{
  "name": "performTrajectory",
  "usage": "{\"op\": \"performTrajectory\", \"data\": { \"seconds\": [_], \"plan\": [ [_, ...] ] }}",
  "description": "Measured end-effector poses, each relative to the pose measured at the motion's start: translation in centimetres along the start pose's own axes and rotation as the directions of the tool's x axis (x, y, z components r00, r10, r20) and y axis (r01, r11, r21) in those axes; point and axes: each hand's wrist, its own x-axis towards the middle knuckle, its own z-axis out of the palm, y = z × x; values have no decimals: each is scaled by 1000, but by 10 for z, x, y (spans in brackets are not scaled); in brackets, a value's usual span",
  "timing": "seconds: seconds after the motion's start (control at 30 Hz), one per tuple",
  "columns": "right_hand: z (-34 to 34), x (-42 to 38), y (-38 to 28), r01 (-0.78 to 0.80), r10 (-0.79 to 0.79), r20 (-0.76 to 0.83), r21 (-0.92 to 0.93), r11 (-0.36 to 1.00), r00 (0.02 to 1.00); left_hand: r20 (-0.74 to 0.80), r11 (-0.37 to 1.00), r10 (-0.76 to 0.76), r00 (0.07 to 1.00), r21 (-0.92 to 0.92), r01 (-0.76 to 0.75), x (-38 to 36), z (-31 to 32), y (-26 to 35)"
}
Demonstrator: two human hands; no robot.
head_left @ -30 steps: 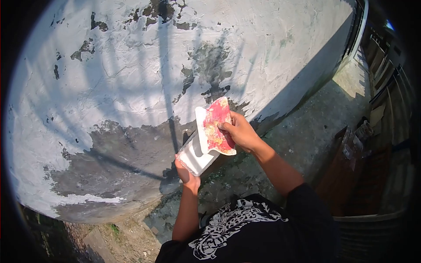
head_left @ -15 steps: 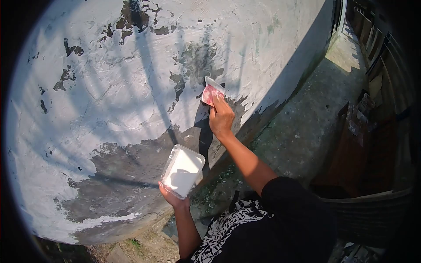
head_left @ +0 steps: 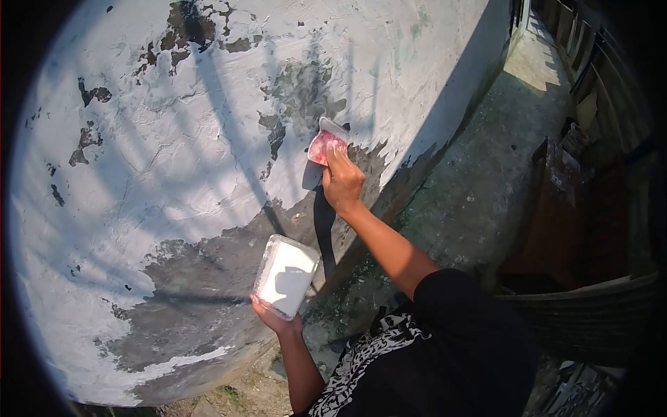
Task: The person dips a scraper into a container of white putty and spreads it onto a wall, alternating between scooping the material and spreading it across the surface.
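My right hand (head_left: 343, 179) pinches a flexible pink-and-white scraper (head_left: 322, 147) against the wall (head_left: 201, 139), just below a bare grey patch. White paste coats the scraper's upper edge. Lower down, my left hand (head_left: 276, 317) is closed around the bottom end of a clear rectangular plastic tub (head_left: 286, 276). Smooth white filler lies in the tub, and the shadow of a hand falls across it. The wall carries rough white coating with dark flaked spots and a wide grey bare band along its lower part.
A concrete path (head_left: 479, 187) runs along the wall's foot toward the upper right. Brown wooden boards (head_left: 549, 215) and a corrugated sheet (head_left: 583, 316) stand on the right. Dirt and some grass (head_left: 233, 395) show at the bottom.
The scraper has shifted slightly along the wall and now lies flatter against it. The whole view has moved a little; the tub stays in my left hand.
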Motion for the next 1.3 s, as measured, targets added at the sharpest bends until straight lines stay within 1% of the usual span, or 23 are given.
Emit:
{"op": "performTrajectory", "data": {
  "seconds": [0.07,0.1,0.17,0.2,0.27,0.33,0.37,0.4,0.47,0.53,0.67,0.73,0.77,0.8,0.83,0.87,0.93,1.03,1.07,1.13,1.2,1.27,1.3],
  "plan": [
    [1,-29,-7,123,-123,66,-3,992,990,11,1000,-1,1000,-16,1,0,3,-4],
    [-7,-43,-8,124,-123,60,-3,992,991,26,1000,-4,1000,-15,4,0,1,-6],
    [-30,-61,3,144,-171,261,120,982,950,47,1000,-4,999,-9,4,2,1,-9],
    [-39,-55,10,142,-169,256,121,982,952,44,1000,4,999,-15,-3,2,1,-11],
    [-58,-29,16,-10,4,66,93,996,998,40,1000,13,999,-22,-12,1,5,-13],
    [-63,4,15,-116,116,2,55,992,993,17,999,1,1000,-32,0,-4,9,-15],
    [-49,10,20,-9,13,-110,36,999,994,11,1000,0,1000,-29,1,-6,9,-16],
    [-36,3,15,-12,16,-108,37,999,994,12,1000,-12,1000,-29,12,-7,10,-16],
    [-5,-20,4,111,-111,8,16,994,994,17,999,-23,1000,-27,23,-9,12,-18],
    [15,-64,-1,163,-164,83,21,986,983,30,1000,11,999,0,-11,-9,15,-20],
    [-36,-69,12,207,-223,161,114,972,961,22,999,47,999,-16,-47,-5,16,-22],
    [-62,-35,21,-98,15,346,225,969,938,44,999,50,998,0,-50,-3,14,-24],
    [-63,-19,22,-98,13,350,224,970,937,41,999,49,998,-3,-49,-2,13,-25],
    [-62,-2,26,-440,269,397,443,781,878,53,999,45,998,-2,-45,0,12,-27],
    [-57,13,32,-685,467,504,586,433,727,61,999,41,997,-1,-41,-1,10,-28],
    [-15,0,63,-640,442,544,763,92,713,51,999,39,998,-1,-39,-1,8,-28],
    [33,-21,92,-676,551,545,735,49,632,14,1000,15,1000,-15,-15,0,9,-28],
    [25,-33,86,-666,596,546,745,-24,590,18,999,12,1000,-36,-11,-5,19,-25],
    [18,-41,89,-669,595,549,743,-25,587,13,999,12,1000,-36,-11,-4,15,-27],
    [-6,-53,107,-752,642,496,628,200,585,-27,999,32,999,15,-32,2,5,-30],
    [-31,-50,125,-716,613,371,389,579,697,-24,1000,25,999,-12,-25,-1,10,-30],
    [-43,-33,115,-710,636,314,308,633,704,-31,999,12,999,-37,-13,-2,11,-30],
    [-51,-17,93,-617,591,189,328,715,784,-30,999,12,999,-30,-13,-3,9,-30]
  ]
}}
